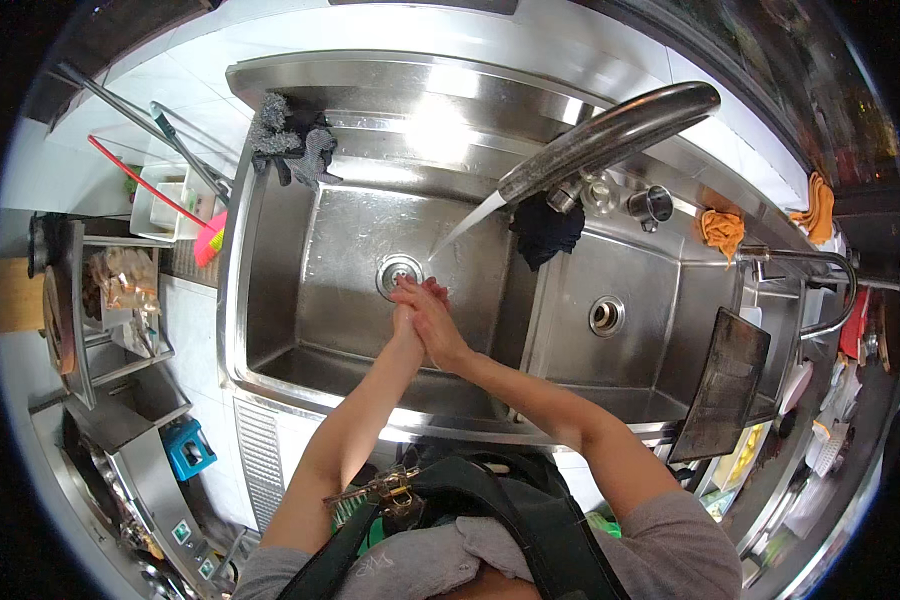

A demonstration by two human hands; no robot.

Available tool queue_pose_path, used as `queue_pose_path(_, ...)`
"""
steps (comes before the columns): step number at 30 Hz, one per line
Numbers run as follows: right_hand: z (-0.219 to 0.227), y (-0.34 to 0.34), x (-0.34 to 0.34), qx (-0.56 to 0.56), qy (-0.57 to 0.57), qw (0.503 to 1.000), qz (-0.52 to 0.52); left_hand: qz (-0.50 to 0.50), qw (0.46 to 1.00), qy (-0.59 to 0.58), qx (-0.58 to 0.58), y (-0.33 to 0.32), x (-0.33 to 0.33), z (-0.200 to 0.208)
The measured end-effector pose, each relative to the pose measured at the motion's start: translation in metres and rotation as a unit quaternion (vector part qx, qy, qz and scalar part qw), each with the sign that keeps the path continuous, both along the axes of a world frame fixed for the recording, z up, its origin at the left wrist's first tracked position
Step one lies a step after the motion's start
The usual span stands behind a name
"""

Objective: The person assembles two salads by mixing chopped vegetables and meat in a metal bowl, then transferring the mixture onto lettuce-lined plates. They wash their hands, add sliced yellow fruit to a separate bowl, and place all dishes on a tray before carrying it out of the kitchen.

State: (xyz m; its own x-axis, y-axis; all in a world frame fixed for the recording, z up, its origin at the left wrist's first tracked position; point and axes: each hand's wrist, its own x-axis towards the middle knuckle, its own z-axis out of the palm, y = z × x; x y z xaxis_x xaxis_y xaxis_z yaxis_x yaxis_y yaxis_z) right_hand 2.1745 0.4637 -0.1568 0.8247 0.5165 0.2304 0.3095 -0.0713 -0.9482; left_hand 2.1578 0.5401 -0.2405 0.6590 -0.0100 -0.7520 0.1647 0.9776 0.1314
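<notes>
Over the left basin of a steel sink (370, 222), my left hand (404, 316) and my right hand (434, 322) are pressed against each other. The right hand lies across the left and hides much of it. Their visible fingers are stretched out, and I see no object between them. Just beyond the fingertips is a round drain (398, 272). From a thick metal faucet (610, 142), a stream of water (468, 226) runs down toward the drain, beyond my hands.
Dark grey gloves and a scrubber (292, 142) hang on the sink's far left corner. A black cloth (548, 230) drapes the divider. Metal cups (650, 205) and an orange cloth (722, 232) sit along the back ledge. A dark flat panel (722, 385) leans at the right.
</notes>
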Motion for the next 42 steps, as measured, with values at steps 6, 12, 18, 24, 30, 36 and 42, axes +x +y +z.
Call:
queue_pose_path(6, 0.024, 0.013, 0.048, -0.345, -0.019, 0.9, 0.264, -0.438, 0.732, -0.269, 0.447, 0.033, 0.028, 0.042)
queue_pose_path(12, 0.04, 0.008, 0.066, -0.011, 0.718, 0.694, 0.056, -0.507, 0.373, -0.421, 0.653, 0.052, 0.035, 0.103)
queue_pose_path(18, 0.043, 0.029, 0.044, 0.426, 0.693, 0.577, -0.075, 0.047, 0.975, -0.159, 0.149, 0.004, 0.034, 0.109)
queue_pose_path(24, 0.044, 0.023, 0.052, -0.135, 0.111, 0.974, 0.148, -0.183, 0.951, -0.229, 0.101, 0.013, 0.021, 0.064)
queue_pose_path(30, 0.037, 0.003, 0.079, -0.323, 0.257, 0.862, 0.296, -0.507, 0.572, -0.393, 0.512, 0.029, 0.032, 0.087)
queue_pose_path(36, 0.056, 0.001, 0.07, 0.133, 0.706, 0.685, 0.12, -0.325, 0.835, -0.288, 0.338, 0.032, 0.025, 0.111)
queue_pose_path(42, -0.009, 0.062, 0.082, 0.257, 0.476, 0.837, -0.077, 0.036, 0.976, -0.074, -0.2, -0.022, 0.032, 0.08)
